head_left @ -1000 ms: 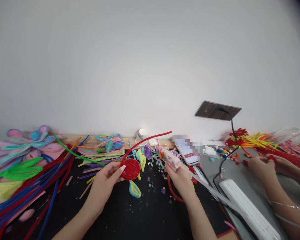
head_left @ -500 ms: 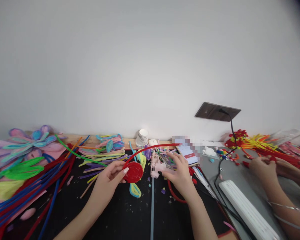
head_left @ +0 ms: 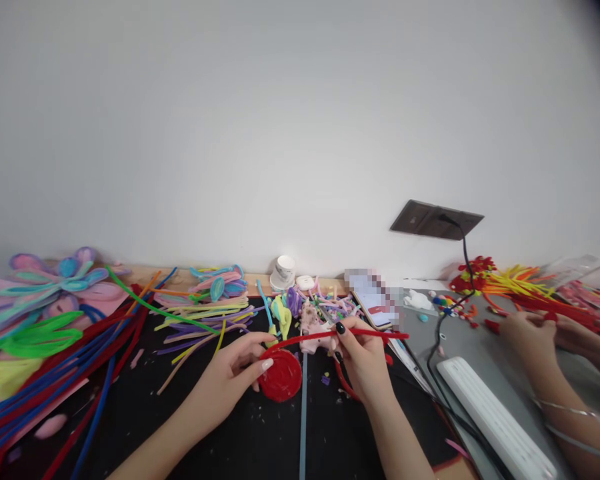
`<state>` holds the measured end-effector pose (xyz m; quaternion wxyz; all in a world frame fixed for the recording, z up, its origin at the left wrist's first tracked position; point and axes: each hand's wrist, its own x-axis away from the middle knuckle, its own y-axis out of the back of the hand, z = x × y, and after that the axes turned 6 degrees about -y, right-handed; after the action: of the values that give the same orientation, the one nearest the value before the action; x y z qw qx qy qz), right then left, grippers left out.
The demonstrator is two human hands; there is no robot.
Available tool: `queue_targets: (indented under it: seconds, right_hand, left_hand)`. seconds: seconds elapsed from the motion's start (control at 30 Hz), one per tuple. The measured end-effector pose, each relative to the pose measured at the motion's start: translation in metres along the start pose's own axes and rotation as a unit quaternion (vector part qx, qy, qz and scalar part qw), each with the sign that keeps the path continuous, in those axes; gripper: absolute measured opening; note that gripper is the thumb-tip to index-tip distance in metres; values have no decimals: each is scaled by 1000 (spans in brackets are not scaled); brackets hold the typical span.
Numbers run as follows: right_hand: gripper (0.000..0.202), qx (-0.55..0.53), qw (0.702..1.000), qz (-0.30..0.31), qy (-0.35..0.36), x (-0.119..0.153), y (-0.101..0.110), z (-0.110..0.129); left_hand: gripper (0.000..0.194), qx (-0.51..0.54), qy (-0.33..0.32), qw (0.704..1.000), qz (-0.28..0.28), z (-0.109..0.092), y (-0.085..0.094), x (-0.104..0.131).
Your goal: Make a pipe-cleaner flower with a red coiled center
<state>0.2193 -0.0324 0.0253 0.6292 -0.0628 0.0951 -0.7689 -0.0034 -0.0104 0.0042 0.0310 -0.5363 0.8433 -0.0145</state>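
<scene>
A flat round coil of red pipe cleaner (head_left: 281, 377) is pinched at its left edge between the thumb and fingers of my left hand (head_left: 247, 370). From the coil's top a loose red strand (head_left: 300, 339) runs to the right. My right hand (head_left: 363, 360) is closed on that strand, thumb and index finger pressed together, and the strand's end sticks out past it. Behind the strand lies a pale pink glue gun (head_left: 314, 330), partly covered by my right hand. A red curved piece (head_left: 347, 385) lies on the black mat beside that hand.
Bundles of pipe cleaners (head_left: 105, 347) and a fuzzy flower (head_left: 65, 283) lie left. A paper cup (head_left: 283, 272), a phone (head_left: 373, 300) and scraps line the back. At right are a white power strip (head_left: 495, 417), a black cord (head_left: 433, 363) and another person's hands (head_left: 535, 340).
My right hand has turned and closed on the red strand, pulling it down and straighter. The coil in my left hand has shifted right and slightly down.
</scene>
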Motion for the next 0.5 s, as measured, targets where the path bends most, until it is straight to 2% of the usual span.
queue_targets:
  seconds: [0.2,0.5]
  right_hand:
    - [23,39,999,1,-8,0,0,0]
    - [25,89,996,5,-14,0,0,0]
  left_hand:
    - [30,15,-17,999,-39,-4,1,-1]
    - [28,8,-22,999,-40,-2,5,0]
